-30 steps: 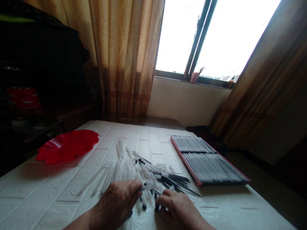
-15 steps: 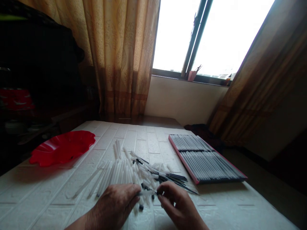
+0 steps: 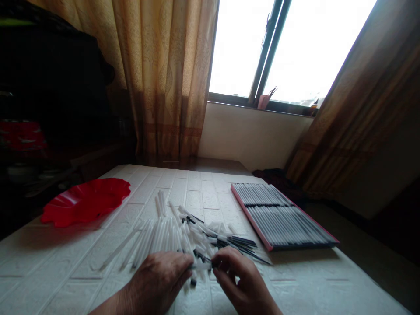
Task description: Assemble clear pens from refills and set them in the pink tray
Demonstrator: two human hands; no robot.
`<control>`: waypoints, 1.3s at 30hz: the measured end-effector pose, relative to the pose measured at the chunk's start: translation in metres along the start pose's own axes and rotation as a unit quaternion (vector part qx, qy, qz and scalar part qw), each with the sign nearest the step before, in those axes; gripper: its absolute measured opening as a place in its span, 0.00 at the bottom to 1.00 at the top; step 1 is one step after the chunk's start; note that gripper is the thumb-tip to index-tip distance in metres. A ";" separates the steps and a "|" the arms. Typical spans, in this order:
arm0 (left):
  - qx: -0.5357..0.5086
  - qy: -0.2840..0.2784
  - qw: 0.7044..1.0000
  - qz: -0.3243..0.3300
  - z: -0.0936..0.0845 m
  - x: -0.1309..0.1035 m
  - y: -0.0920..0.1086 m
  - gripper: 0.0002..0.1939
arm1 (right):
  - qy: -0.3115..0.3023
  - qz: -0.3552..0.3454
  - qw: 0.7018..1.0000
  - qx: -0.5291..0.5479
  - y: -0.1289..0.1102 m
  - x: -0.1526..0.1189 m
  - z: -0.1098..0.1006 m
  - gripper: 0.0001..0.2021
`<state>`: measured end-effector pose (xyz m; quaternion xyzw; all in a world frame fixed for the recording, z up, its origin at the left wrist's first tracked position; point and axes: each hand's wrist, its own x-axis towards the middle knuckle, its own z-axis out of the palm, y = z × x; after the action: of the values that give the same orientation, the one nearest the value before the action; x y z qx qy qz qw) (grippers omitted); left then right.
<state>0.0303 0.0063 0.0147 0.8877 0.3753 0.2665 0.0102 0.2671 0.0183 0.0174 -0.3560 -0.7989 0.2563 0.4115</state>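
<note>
My left hand (image 3: 164,275) is closed in a pinch on a translucent white pen barrel (image 3: 201,265), its free end pointing right. My right hand (image 3: 239,278) pinches a small black pen part (image 3: 212,264) at that end of the barrel; the fingers hide most of it. Just beyond my hands lies a spread of clear pen barrels (image 3: 160,236). To their right are dark refills or thin black rods (image 3: 243,242), mixed with white pieces. A short black plug (image 3: 193,283) rests on the table between my hands.
A red scalloped bowl (image 3: 87,201) stands at the left on the white brick-patterned table (image 3: 305,284). At the right a shallow pink-edged box (image 3: 288,223) holds two rows of pens. Curtains (image 3: 164,78) and a window are behind, with a pink cup (image 3: 263,102) on the sill.
My right hand has moved slightly left, bringing the black part closer against the barrel. My left hand has barely moved.
</note>
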 end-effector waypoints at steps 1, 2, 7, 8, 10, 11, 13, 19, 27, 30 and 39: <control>0.001 0.000 1.000 0.001 0.000 0.000 0.000 0.07 | 0.001 -0.007 1.000 0.002 0.000 0.000 0.000 0.07; 0.002 0.002 1.000 0.001 0.001 -0.001 0.000 0.07 | 0.003 -0.013 1.000 0.004 0.000 0.000 0.001 0.07; 0.005 0.015 1.000 0.003 0.002 -0.001 0.000 0.08 | 0.057 -0.071 0.996 0.008 0.003 -0.002 0.008 0.08; 0.005 0.017 1.000 0.005 0.002 -0.001 0.000 0.08 | 0.070 -0.084 0.994 0.004 0.004 -0.002 0.009 0.09; 0.006 0.019 1.000 0.011 0.002 0.000 0.000 0.09 | 0.085 -0.099 0.991 -0.007 0.005 -0.003 0.010 0.09; 0.007 0.020 1.000 0.014 0.002 0.000 0.000 0.10 | 0.082 -0.099 0.992 -0.015 0.005 -0.002 0.010 0.09; 0.009 0.025 0.999 0.019 0.002 0.000 0.000 0.11 | 0.070 -0.097 0.992 -0.036 0.004 -0.001 0.007 0.09; 0.017 0.039 0.999 0.033 -0.002 0.002 0.003 0.15 | 0.066 -0.122 0.986 -0.095 0.002 -0.002 0.001 0.04; 0.005 0.035 0.998 0.045 -0.003 0.002 0.005 0.15 | 0.027 -0.114 0.974 -0.193 0.007 -0.008 0.001 0.11; 0.000 0.036 0.998 0.050 -0.003 0.002 0.006 0.15 | 0.046 -0.137 0.960 -0.240 0.002 -0.006 0.002 0.17; -0.006 0.034 0.998 0.060 -0.005 0.003 0.008 0.11 | 0.048 -0.127 0.968 -0.209 0.002 -0.003 0.008 0.27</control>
<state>0.0347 0.0020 0.0226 0.8990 0.3198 0.2989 -0.0136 0.2619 0.0159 0.0104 -0.3417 -0.8527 0.0114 0.3949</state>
